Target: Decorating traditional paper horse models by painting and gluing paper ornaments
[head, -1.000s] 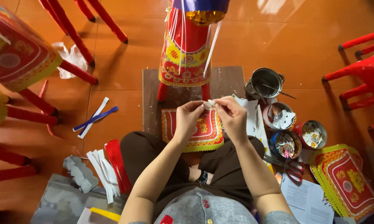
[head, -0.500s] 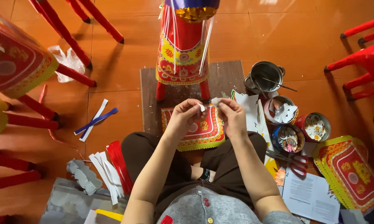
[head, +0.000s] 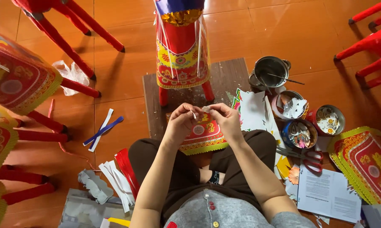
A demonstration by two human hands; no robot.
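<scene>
Paper-craft work on a floor, seen from above.

Far centre, a red paper figure (head: 182, 46) already dressed in a patterned skirt stands on a dark wooden board (head: 228, 78); a fringed red-and-gold panel (head: 203, 134) lies loose on the person's lap, seemingly not yet attached. At right, tins of cut-outs (head: 300, 133) and red-handled scissors (head: 309, 157). Above the panel, the left hand (head: 180, 123) and right hand (head: 227, 120) meet, fingertips pinching a small white paper scrap (head: 205, 109) (shape unclear).

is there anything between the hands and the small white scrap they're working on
Nothing visible. The left hand and right hand both pinch the small white scrap directly, above the red and gold paper panel on the lap.
</scene>
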